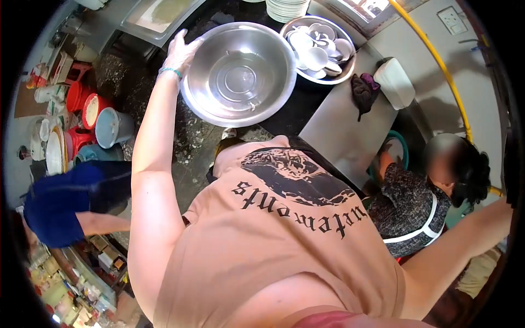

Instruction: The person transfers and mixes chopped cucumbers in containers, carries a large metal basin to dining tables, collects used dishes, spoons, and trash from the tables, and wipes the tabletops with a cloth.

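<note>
My left hand (183, 53), in a thin clear glove with a teal band at the wrist, grips the left rim of a large steel bowl (238, 98). The bowl's shiny inside faces up and shows only bare metal. To its right, a smaller steel bowl (350, 68) holds several white spoons (315, 58). A stack of white plates (287, 10) stands behind the two bowls. My right arm reaches out to the right edge, and its hand is out of view.
A person (407, 202) in a dark patterned top is at the right, with a hand in a green-rimmed basin (404, 150). Another person (65, 199) in blue bends at the left, below several buckets (114, 128). A dark cloth (363, 94) and white container (395, 83) lie on the steel counter (339, 123).
</note>
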{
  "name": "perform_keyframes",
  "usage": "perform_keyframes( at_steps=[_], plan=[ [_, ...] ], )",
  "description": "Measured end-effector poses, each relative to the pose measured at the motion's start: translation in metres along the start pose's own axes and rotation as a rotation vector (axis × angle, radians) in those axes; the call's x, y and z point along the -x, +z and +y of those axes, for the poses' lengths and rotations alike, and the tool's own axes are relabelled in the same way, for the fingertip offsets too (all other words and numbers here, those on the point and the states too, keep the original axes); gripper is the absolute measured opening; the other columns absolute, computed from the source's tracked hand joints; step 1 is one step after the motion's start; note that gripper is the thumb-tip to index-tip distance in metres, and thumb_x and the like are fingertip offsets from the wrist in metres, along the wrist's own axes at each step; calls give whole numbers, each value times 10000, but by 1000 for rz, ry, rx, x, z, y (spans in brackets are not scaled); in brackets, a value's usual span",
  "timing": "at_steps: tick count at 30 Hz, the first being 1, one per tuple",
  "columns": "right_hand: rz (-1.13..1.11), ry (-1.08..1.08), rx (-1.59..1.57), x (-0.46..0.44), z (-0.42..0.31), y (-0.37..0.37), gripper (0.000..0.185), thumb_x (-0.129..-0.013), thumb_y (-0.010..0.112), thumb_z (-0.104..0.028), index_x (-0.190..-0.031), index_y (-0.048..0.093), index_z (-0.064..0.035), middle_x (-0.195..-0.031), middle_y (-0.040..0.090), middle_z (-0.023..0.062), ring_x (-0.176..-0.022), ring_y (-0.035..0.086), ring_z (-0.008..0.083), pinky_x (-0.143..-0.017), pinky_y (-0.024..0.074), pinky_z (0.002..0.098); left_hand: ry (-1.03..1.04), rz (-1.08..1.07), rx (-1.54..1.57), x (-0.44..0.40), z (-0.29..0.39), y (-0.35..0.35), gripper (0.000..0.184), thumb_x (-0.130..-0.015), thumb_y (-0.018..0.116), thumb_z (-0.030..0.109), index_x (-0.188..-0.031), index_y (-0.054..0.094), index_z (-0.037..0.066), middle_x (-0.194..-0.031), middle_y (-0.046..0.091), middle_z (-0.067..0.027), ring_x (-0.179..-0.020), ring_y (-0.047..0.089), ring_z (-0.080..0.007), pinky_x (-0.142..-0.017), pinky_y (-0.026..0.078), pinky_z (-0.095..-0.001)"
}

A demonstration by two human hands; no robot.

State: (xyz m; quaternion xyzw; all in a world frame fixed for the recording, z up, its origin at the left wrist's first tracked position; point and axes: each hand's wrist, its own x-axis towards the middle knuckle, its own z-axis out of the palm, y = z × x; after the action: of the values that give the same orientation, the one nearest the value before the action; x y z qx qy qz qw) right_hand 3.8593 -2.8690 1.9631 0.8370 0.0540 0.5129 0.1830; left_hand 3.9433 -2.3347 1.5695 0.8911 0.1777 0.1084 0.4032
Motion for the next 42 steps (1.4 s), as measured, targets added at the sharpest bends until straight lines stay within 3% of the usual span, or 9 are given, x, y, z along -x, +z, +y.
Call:
perform_keyframes(
  at_steps=[4,8,10,14,19,25,31,37,42],
  plan=[
    [-152,-30,-460,82,-76,8,541,-850,609,-220,-1316,417,-25,-1301,478,178,-1184,468,282,-999,373,367,-219,-23,-93,-7,-50,12,796,-777,689,356,-1404,323,30,-1433,319,-232,-1290,391,-325,-1045,361,-395],
    [-836,202,-1036,246,-127,135,688,-830,651,-192,-1401,304,-27,-1391,399,200,-1292,377,300,-1072,303,377,-310,-211,-346,-26,-28,75,897,-715,716,406,-1424,283,67,-1420,321,-225,-1285,392,-347,-1047,368,-406],
    [-1206,1151,-1408,337,-142,198,703,-853,646,-240,-1420,276,-49,-1424,350,181,-1305,349,292,-1073,298,385,-299,-308,-334,-58,19,130,899,-714,726,379,-1425,276,63,-1405,344,-226,-1271,407,-355,-1030,386,-417],
    [-1193,2141,-1512,398,-293,244,741,-840,670,-310,-1400,280,-22,-1371,398,156,-1214,443,282,-936,420,481,-317,-535,-50,-152,-38,176,795,-761,732,263,-1399,310,46,-1264,506,-181,-1135,526,-296,-944,444,-408],
    [-957,2190,-1247,457,-300,358,406,-762,681,-114,-1104,519,31,-906,603,110,-794,581,224,-731,479,372,-538,-694,332,-160,31,265,557,-804,680,211,-1269,454,6,-1161,574,-145,-1013,578,-262,-882,467,-394],
    [-771,2289,-1209,461,-166,364,390,-769,660,-62,-1120,521,36,-958,619,132,-832,605,222,-740,510,360,-343,-655,480,-87,145,297,385,-799,670,200,-1111,581,-8,-987,627,-79,-858,592,-186,-779,483,-334],
    [-909,2222,-1308,394,-159,471,377,-757,650,-17,-1117,541,11,-958,627,113,-852,599,215,-770,493,344,-588,-320,487,-137,161,323,368,-796,684,149,-1113,578,-7,-950,636,-71,-849,592,-175,-777,478,-317],
    [-1392,1844,-1525,363,-101,285,368,-770,649,-24,-1122,545,0,-934,625,93,-809,587,180,-733,486,313,-797,142,475,168,174,123,479,-818,669,253,-1179,515,-23,-1067,606,-147,-921,614,-258,-796,503,-394],
    [-1160,1995,-1702,415,-11,250,353,-781,604,-21,-1123,522,10,-964,599,108,-843,572,189,-737,494,337,-714,-130,683,211,176,192,318,-873,568,136,-1125,530,-54,-1053,615,-138,-918,619,-235,-800,506,-337]
  ],
)
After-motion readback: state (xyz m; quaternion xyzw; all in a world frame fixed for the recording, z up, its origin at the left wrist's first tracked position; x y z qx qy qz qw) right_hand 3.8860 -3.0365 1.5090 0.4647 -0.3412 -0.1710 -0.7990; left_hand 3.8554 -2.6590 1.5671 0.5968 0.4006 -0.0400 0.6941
